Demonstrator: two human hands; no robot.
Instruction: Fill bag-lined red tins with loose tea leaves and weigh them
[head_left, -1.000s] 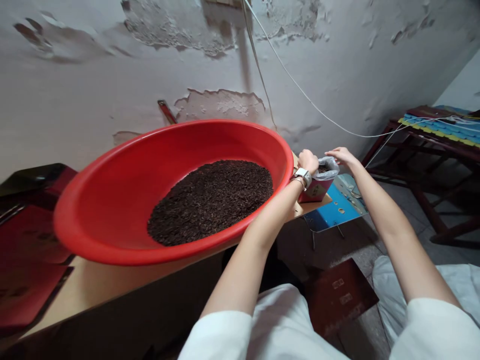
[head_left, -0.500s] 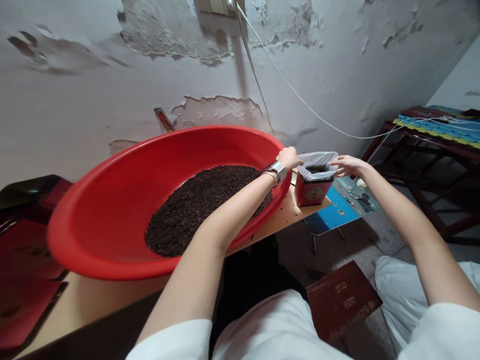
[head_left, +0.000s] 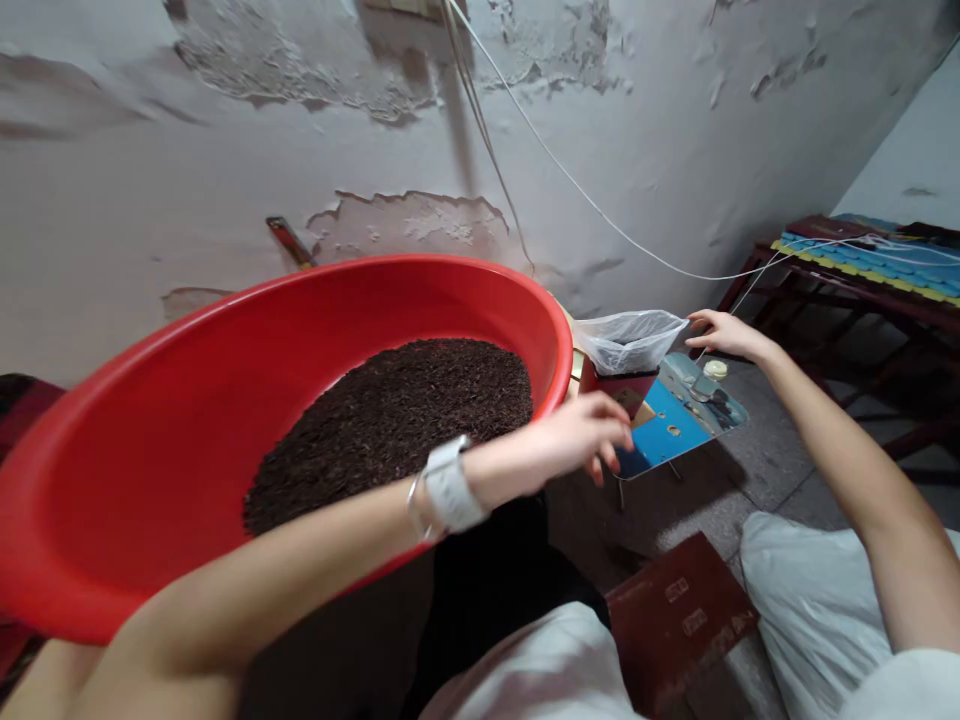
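At four o'clock the left hand, fingers apart, extended past the rim of the red basin; open floor beyond. At three, the right hand was at the plastic bag's lip, grip undeterminable. The bag lined a box; the basin, towards nine, held dark tea leaves.

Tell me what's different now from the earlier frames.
The left hand has come off the bag's left edge and back toward the wearer, its fingers loose. The right hand has shifted outward, fingertips at the bag's right corner; whether its grip is closed is unclear. The plastic bag now stands higher and wider above the red box. Unchanged: the dark heap in the red tub.
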